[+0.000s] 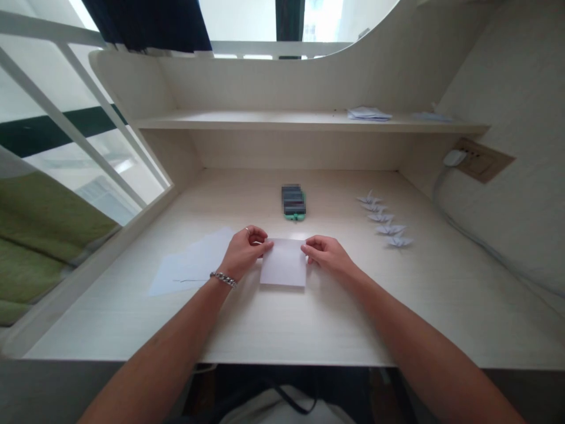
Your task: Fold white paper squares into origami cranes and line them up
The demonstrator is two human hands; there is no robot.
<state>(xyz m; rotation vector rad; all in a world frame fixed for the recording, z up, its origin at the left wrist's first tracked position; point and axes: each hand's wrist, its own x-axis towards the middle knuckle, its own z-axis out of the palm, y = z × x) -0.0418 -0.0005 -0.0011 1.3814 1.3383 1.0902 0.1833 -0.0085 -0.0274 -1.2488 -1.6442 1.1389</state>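
Blank white sheet of paper (283,264), nearly square and smooth, with straight edges, over the middle of a pale desk (291,330); left hand (242,253) and right hand (329,254), fingers curled nearly closed, pinch it near its two far corners

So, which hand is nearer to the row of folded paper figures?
The right. The right hand pinches the near side of the white paper square, just left of the folded figures; the left hand is farther left, at the square's opposite side.
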